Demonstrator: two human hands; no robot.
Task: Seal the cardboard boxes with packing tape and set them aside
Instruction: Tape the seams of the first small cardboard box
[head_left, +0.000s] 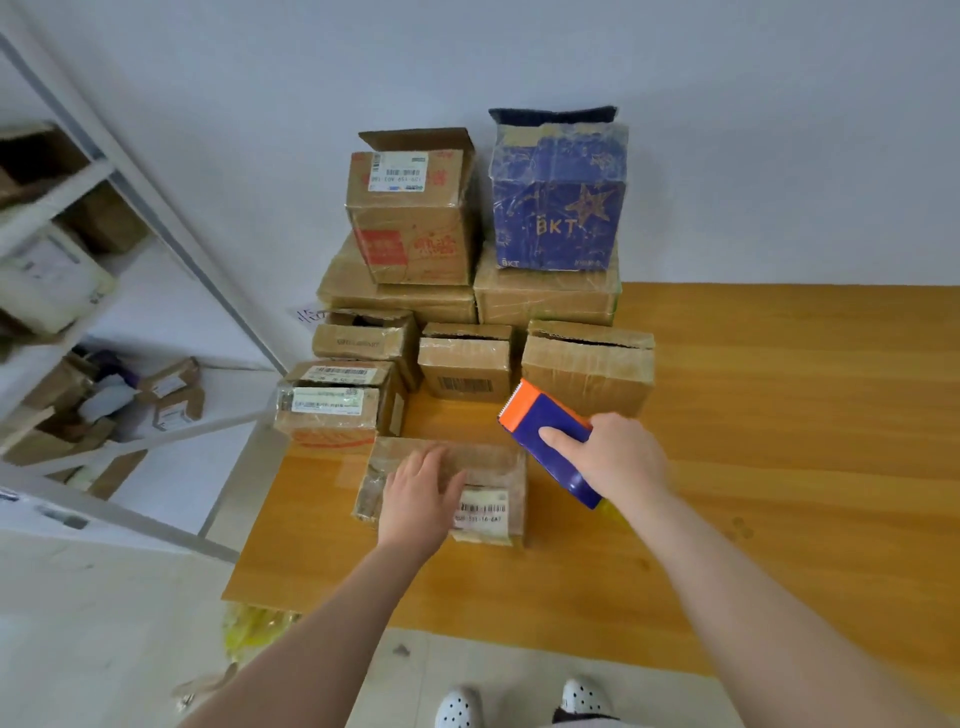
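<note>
Item: flat, scuffed cardboard box with a white barcode label, lying near-left on the wood-grain bench, just before the stacked cartons. Left grip lies flat-fingered on its lid; right grip is curled round a blue-and-orange tape dispenser, serrated edge forward. Recommended: pin the flaps, start the tape past the edge, draw straight along the seam.

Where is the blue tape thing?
In the head view, the tape dispenser is in the right hand, just right of the cardboard box under the left hand.
</note>
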